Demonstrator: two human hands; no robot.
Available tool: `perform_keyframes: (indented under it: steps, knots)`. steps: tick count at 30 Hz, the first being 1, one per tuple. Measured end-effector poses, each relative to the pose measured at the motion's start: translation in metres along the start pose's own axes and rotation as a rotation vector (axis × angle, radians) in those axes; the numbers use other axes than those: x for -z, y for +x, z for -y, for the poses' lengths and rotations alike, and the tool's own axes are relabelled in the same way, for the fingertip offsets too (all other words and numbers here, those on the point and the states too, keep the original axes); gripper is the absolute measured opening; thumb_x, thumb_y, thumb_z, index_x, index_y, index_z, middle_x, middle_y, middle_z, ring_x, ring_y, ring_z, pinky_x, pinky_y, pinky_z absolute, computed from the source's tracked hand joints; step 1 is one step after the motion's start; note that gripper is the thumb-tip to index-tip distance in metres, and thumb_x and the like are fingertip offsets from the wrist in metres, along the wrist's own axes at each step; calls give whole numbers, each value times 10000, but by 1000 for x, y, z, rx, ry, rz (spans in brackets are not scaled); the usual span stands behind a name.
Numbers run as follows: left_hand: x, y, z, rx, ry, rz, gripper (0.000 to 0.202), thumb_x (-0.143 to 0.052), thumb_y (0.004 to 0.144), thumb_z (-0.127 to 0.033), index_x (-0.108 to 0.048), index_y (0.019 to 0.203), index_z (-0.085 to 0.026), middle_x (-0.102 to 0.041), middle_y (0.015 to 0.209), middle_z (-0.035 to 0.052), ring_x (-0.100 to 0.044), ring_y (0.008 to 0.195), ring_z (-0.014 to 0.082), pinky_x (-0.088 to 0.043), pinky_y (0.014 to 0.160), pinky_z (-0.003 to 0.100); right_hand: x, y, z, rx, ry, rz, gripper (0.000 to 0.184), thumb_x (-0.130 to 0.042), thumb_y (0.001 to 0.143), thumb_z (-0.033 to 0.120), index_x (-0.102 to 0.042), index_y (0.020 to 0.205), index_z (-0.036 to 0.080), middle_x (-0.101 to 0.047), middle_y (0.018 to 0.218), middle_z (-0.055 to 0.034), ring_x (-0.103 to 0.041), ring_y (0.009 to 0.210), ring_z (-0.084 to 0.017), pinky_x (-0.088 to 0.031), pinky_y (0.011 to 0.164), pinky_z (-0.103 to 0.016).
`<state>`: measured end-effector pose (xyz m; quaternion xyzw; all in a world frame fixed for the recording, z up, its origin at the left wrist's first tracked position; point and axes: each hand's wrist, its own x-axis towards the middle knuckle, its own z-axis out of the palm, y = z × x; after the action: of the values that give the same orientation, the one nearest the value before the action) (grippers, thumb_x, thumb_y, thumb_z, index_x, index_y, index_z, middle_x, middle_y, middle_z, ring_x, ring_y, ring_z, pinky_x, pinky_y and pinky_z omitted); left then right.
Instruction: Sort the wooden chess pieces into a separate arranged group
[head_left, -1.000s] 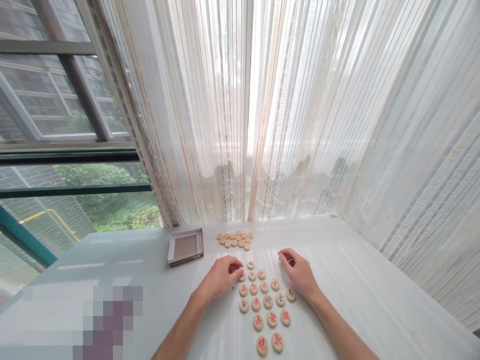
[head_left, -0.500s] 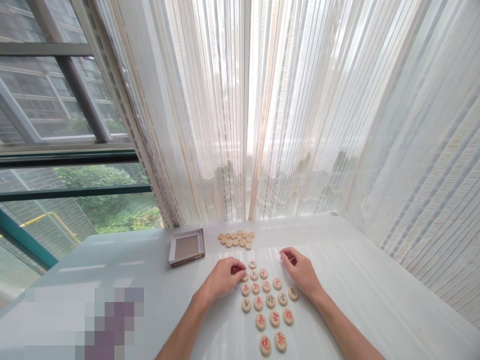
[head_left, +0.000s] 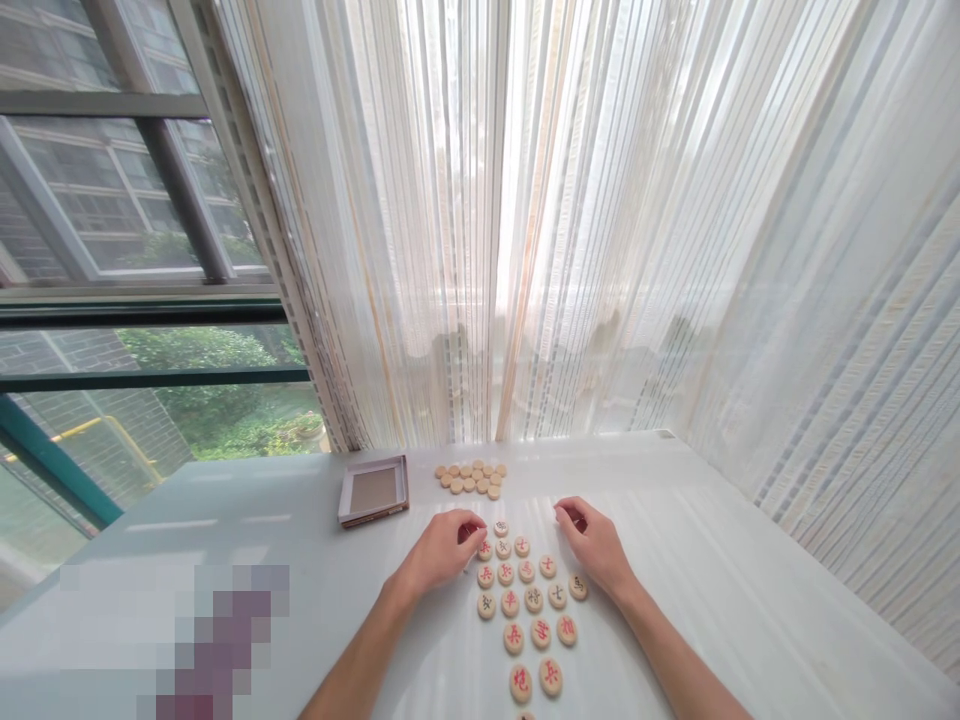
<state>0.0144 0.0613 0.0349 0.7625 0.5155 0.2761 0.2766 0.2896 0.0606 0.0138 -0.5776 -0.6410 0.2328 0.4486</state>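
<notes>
Round wooden Chinese chess pieces (head_left: 533, 598) lie face up in uneven rows, with red and black characters. My left hand (head_left: 442, 550) is at the upper left of these rows, its fingers curled and thumb drawn in. Its fingertips are right beside a red-marked piece (head_left: 485, 548); whether they touch it I cannot tell. A black-marked piece (head_left: 501, 528) lies just to the right of those fingertips. On the other side of the rows, my right hand (head_left: 596, 545) is curled with thumb and forefinger close together, and nothing shows in it. A black-marked piece (head_left: 577, 587) is nearest its wrist.
Behind the rows, a cluster of several pieces (head_left: 471, 478) shows plain tops. An open shallow box (head_left: 375, 490) sits left of them on the white table (head_left: 720, 560). A striped sheer curtain (head_left: 465, 250) hangs along the far edge, with a window (head_left: 150, 330) at left.
My left hand has drawn slightly up and away from the red-marked piece, whose face now shows more fully. My right hand stays nearly in place. The view has shifted slightly.
</notes>
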Motion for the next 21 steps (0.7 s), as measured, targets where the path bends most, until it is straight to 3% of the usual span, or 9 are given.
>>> perform_keyframes:
  steps: [5,8,14,21]
  knots:
    - [2,10,-3,-28,161,-77,334,-416,976,-279,-673,1179,-218,-716,1123,68,-680,924,204,-504,822,282,0,0,1,19,17,-5,293,-522,901,448,-691,866,211,-748,812,-48,-665,704,-216,-497,678,-297]
    - [2,26,-9,-54,306,-101,363,-372,997,-234,-638,1243,-242,-675,1167,92,-651,1034,242,-484,867,328,0,0,2,28,30,-14,297,-520,902,448,-688,849,209,-742,785,-48,-663,691,-219,-495,671,-302]
    - [-4,49,-14,-120,528,-43,289,-432,978,-206,-711,1048,-219,-644,1031,121,-650,924,278,-481,771,359,-2,1,0,32,37,-22,301,-509,916,446,-684,857,208,-742,796,-48,-661,710,-221,-493,692,-305]
    - [4,30,-6,-195,563,-6,240,-472,975,-209,-709,1005,-220,-647,1044,112,-624,951,253,-465,786,326,-1,0,0,27,46,-19,313,-507,916,455,-692,857,210,-747,801,-48,-664,704,-220,-499,691,-309]
